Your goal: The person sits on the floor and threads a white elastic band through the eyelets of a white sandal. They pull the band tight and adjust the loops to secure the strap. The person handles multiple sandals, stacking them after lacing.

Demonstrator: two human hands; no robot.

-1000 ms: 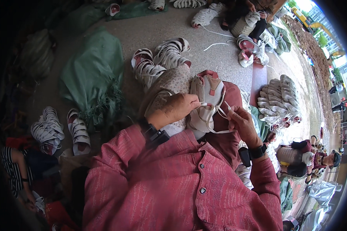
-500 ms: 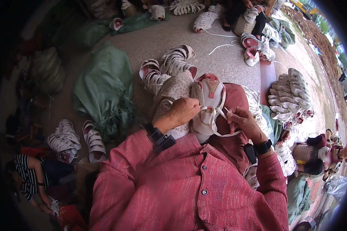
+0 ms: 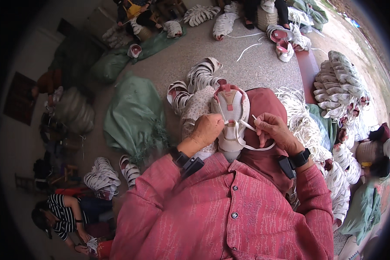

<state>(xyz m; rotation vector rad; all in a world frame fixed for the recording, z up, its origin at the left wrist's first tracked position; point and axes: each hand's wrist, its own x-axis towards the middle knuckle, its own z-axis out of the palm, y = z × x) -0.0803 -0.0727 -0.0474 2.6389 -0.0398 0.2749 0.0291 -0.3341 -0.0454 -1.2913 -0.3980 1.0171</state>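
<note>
At the far left, a person in a black-and-white striped top point(image 3: 65, 212) bends over white material held low in their hands. Next comes a bundle of nested white shoe uppers point(image 3: 102, 177) on the floor, then a green sack point(image 3: 134, 115) with a frayed edge. Further right, 2 rows of white uppers lie just past a flower-patterned cloth point(image 3: 197, 108) on the lap. The left hand point(image 3: 207, 130) is curled, thumb and forefinger pinching a white lace point(image 3: 248, 126) close against the shoe. That pale shoe point(image 3: 230, 115), with mesh panels and pink trim, rests on the lap between the patterned cloth and dark red fabric point(image 3: 266, 102). The right hand point(image 3: 273, 130) grips the lace between thumb and fingertips, its tip poking out, and a loop hangs below. Beyond are a heap of white laces point(image 3: 305, 130), then a tall stack of uppers point(image 3: 340, 84) and another green sack point(image 3: 364, 212).
</note>
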